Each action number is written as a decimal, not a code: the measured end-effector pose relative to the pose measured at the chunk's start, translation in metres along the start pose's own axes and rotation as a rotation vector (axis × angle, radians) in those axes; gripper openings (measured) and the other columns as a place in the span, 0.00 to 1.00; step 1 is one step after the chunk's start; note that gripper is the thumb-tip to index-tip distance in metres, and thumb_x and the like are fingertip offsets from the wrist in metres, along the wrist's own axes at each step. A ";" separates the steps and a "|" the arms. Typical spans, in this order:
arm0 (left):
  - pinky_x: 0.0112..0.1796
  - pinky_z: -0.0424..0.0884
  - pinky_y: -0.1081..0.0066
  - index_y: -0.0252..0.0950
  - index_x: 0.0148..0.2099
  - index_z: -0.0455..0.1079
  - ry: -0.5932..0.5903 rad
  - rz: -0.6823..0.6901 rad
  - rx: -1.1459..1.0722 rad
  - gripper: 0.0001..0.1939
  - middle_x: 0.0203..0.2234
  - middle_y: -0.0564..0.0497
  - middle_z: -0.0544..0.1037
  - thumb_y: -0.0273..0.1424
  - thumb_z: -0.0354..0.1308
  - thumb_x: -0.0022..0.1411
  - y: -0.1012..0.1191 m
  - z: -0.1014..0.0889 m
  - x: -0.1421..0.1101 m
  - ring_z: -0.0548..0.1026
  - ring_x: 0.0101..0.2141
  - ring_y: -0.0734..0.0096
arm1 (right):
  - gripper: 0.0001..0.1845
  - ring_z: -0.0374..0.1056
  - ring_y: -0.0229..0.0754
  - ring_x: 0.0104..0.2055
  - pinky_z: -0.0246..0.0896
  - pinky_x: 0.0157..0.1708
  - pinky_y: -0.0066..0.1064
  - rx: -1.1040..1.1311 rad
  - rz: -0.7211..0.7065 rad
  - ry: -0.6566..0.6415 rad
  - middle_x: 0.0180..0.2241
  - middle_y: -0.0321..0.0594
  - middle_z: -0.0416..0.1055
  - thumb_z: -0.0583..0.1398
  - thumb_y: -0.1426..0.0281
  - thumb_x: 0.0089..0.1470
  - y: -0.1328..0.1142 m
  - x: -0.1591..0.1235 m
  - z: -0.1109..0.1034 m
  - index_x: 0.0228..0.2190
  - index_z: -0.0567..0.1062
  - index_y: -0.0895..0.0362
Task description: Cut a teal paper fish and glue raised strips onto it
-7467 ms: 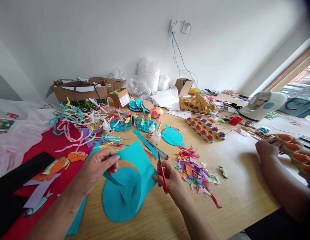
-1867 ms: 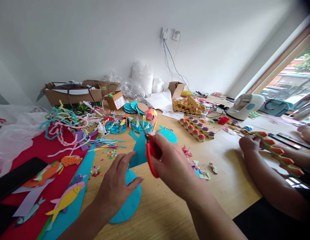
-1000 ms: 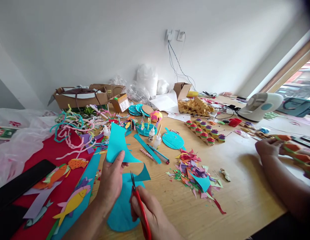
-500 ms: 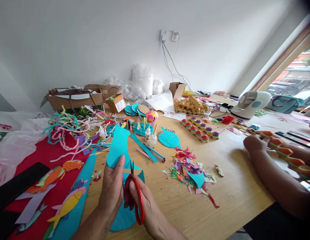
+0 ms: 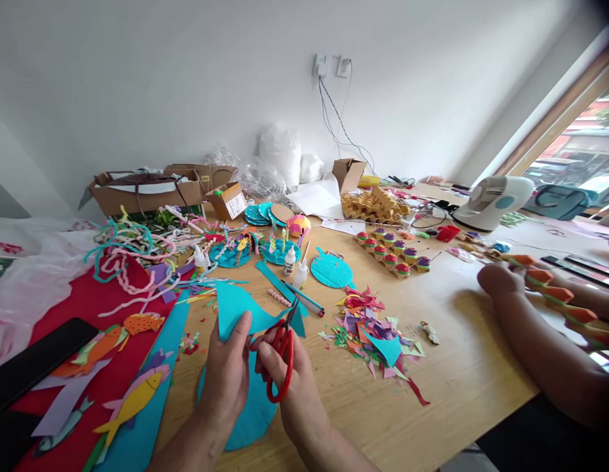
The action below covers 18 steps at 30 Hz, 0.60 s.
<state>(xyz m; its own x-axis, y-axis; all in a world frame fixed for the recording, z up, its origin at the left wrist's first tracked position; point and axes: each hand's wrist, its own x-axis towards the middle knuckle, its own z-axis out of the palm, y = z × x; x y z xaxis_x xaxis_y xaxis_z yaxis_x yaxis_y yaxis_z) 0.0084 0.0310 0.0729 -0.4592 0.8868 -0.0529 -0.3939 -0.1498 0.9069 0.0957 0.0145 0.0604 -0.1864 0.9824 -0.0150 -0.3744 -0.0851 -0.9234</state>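
My left hand [image 5: 229,380] pinches a teal paper offcut [image 5: 234,309] with a curved edge, held just above the wooden table [image 5: 383,419]. My right hand [image 5: 290,383] grips red-handled scissors [image 5: 282,354], whose blades point up and right into the offcut's lower edge. Under both hands lies a teal paper disc [image 5: 250,413]. A heap of coloured paper scraps [image 5: 370,328] sits to the right of the scissors, with one teal scrap on top.
Another person's hand [image 5: 501,280] at the right holds a string of orange shapes [image 5: 560,295]. A red sheet with paper fish [image 5: 132,400] and a black phone [image 5: 33,357] lie left. Glue bottles [image 5: 289,261], pipe cleaners [image 5: 132,242], cardboard boxes [image 5: 147,183] and a white fan [image 5: 491,200] stand further back.
The teal offcut has come down from upright to low and tilted right. The scissors have swung from pointing straight up to pointing up-right at its edge.
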 end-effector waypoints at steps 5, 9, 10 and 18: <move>0.29 0.71 0.69 0.37 0.25 0.68 -0.136 -0.187 -0.072 0.11 0.18 0.57 0.71 0.34 0.68 0.44 0.009 -0.009 -0.003 0.72 0.24 0.69 | 0.23 0.60 0.34 0.25 0.55 0.26 0.25 -0.122 0.090 -0.070 0.24 0.35 0.65 0.57 0.49 0.52 -0.005 0.002 -0.009 0.27 0.65 0.58; 0.28 0.71 0.72 0.36 0.29 0.73 -0.192 -0.221 -0.046 0.11 0.24 0.54 0.77 0.34 0.69 0.43 0.016 -0.017 0.001 0.73 0.26 0.69 | 0.24 0.60 0.34 0.26 0.55 0.27 0.25 -0.187 0.089 -0.083 0.25 0.36 0.66 0.56 0.48 0.52 -0.012 0.002 -0.017 0.26 0.64 0.58; 0.28 0.71 0.73 0.36 0.29 0.73 -0.194 -0.222 -0.041 0.11 0.23 0.54 0.77 0.34 0.70 0.42 0.017 -0.019 0.002 0.73 0.25 0.71 | 0.25 0.60 0.34 0.26 0.55 0.27 0.26 -0.213 0.089 -0.095 0.25 0.36 0.65 0.56 0.47 0.52 -0.014 0.002 -0.019 0.26 0.64 0.58; 0.27 0.72 0.75 0.37 0.23 0.69 -0.074 -0.126 -0.131 0.13 0.18 0.60 0.73 0.33 0.72 0.41 0.019 -0.022 0.013 0.70 0.22 0.76 | 0.29 0.60 0.36 0.27 0.55 0.29 0.27 -0.520 0.207 -0.275 0.24 0.36 0.63 0.50 0.42 0.51 -0.013 -0.018 -0.040 0.25 0.63 0.57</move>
<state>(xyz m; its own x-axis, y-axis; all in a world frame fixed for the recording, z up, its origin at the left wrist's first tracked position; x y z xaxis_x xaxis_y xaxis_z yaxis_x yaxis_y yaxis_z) -0.0226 0.0302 0.0804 -0.3423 0.9309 -0.1271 -0.5470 -0.0875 0.8325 0.1400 0.0048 0.0572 -0.4611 0.8693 -0.1782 0.1731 -0.1089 -0.9789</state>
